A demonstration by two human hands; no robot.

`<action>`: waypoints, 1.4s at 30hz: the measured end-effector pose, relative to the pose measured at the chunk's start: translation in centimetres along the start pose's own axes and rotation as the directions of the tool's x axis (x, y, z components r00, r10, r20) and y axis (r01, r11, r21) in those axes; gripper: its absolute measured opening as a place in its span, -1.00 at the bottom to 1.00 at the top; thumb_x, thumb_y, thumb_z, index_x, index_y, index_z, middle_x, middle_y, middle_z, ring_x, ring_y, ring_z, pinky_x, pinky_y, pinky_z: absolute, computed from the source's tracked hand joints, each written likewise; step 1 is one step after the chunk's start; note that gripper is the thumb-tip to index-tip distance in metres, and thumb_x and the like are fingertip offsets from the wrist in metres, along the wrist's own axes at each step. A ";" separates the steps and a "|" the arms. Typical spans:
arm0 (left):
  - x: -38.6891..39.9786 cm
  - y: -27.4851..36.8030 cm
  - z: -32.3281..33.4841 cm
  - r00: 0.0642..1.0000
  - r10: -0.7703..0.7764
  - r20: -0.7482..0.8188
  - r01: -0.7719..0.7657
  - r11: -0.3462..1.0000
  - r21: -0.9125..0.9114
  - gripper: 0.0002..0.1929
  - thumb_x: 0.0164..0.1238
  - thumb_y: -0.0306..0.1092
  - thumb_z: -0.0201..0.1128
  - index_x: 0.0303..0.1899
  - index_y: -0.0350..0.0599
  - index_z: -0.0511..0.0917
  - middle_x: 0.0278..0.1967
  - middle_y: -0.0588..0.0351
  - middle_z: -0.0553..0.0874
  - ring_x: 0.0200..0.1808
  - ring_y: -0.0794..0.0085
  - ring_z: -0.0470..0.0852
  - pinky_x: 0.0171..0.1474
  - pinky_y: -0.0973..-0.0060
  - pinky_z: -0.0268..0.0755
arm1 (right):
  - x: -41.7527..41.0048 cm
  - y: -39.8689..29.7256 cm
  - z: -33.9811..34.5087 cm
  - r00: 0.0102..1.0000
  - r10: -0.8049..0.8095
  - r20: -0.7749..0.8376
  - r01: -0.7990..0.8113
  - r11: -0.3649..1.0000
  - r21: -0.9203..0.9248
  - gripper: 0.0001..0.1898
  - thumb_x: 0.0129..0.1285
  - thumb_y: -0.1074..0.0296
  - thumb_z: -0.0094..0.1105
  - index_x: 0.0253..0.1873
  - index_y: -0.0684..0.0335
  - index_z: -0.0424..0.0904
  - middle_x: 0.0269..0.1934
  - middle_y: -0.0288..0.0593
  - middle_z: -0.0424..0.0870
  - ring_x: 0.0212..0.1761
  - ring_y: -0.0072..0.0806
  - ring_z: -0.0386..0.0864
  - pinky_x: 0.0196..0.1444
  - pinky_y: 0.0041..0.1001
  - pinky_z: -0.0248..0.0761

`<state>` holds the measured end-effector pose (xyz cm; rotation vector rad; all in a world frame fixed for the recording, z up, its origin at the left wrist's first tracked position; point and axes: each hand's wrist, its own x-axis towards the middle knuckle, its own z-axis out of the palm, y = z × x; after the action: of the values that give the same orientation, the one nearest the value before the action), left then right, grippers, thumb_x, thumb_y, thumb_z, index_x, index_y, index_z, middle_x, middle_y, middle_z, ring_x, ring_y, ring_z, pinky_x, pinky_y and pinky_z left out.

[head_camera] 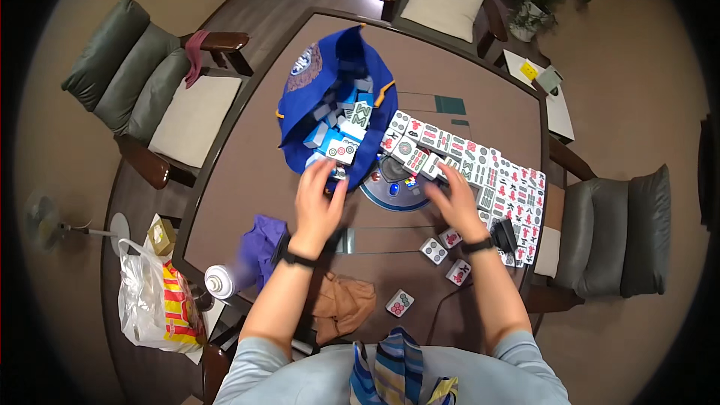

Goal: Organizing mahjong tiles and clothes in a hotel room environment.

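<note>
A blue cloth bag (304, 124) lies with its mouth open on the mahjong table (225, 202), holding a jumble of blue-and-white mahjong tiles (341, 151). My left hand (319, 205) is at the bag's mouth with its fingertips on or just before the tiles there; whether it grips one cannot be told. My right hand (454, 202), slightly blurred, reaches with spread fingers to the lower edge of the face-up tile rows (444, 143); contact is unclear. Between the hands sits the table's round centre panel (394, 202). Several loose tiles lie nearer me, among them a four-dot tile (433, 251).
Purple cloth (264, 242) and a white spray can (219, 282) are at the near left, beside an orange-brown cloth (343, 304). A black object (504, 235) rests by the tiles at right. Armchairs (197, 112) surround the table; a plastic bag (143, 304) stands lower left.
</note>
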<state>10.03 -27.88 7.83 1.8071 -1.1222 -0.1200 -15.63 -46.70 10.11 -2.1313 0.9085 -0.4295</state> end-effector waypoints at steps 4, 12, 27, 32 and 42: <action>-8.5 0.0 -1.6 0.997 0.018 0.073 -0.052 0.868 0.494 -0.33 0.15 -0.31 0.52 0.32 -0.18 0.50 0.33 -0.22 0.46 0.25 -0.09 0.56 0.29 0.15 0.44 | -11.3 3.2 2.3 0.999 -0.045 -0.008 0.037 0.901 -0.432 0.06 -0.08 -0.24 0.60 0.50 0.12 0.34 0.50 0.17 0.27 0.51 0.27 0.18 0.50 0.10 0.11; -7.8 -2.0 0.9 0.933 -0.318 0.167 0.264 0.922 0.283 -0.43 0.12 -0.30 0.48 0.21 -0.11 0.52 -0.02 -0.24 0.51 -0.05 -0.22 0.65 -0.01 0.05 0.58 | -13.1 2.9 6.7 0.981 -0.147 0.125 0.184 0.908 -0.377 -0.41 0.05 0.08 0.57 0.19 0.06 0.62 0.16 -0.04 0.51 0.18 0.07 0.39 0.19 -0.09 0.37; 3.1 2.1 0.5 0.974 0.215 -0.071 -0.214 0.977 0.028 -0.22 0.24 -0.37 0.47 0.49 -0.22 0.33 0.45 -0.33 0.37 0.48 -0.16 0.37 0.47 0.16 0.27 | 2.0 -1.0 1.9 0.839 -0.287 -0.462 0.172 0.946 -0.275 -0.53 0.29 0.23 0.38 0.23 0.32 0.60 0.23 0.21 0.61 0.29 0.05 0.56 0.36 -0.19 0.40; -4.3 3.9 5.3 0.897 0.200 0.395 -0.197 0.979 -0.048 -0.07 0.16 -0.19 0.55 0.54 -0.12 0.24 0.50 -0.40 0.25 0.45 -0.28 0.35 0.45 0.10 0.30 | -11.2 13.4 -7.1 0.658 0.361 -0.660 -0.706 0.600 -0.375 -0.03 0.29 -0.30 0.27 0.62 0.19 0.15 0.61 0.30 0.04 0.64 0.26 -0.04 0.52 0.26 -0.11; -13.7 11.6 16.9 0.611 0.333 0.718 -0.343 0.929 -0.139 0.33 -0.23 0.00 0.73 0.64 0.14 0.01 0.59 -0.36 -0.03 0.58 -0.29 0.07 0.53 -0.14 0.05 | -19.5 10.9 1.2 0.799 0.306 -0.518 -0.572 0.652 -0.498 -0.02 0.14 -0.33 0.37 0.60 -0.05 0.23 0.61 0.21 0.03 0.58 0.33 -0.01 0.31 0.32 0.10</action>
<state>-13.96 -30.52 2.68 1.5270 -2.0280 -0.6680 -33.51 -36.93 0.89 -2.3067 2.0205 -0.3105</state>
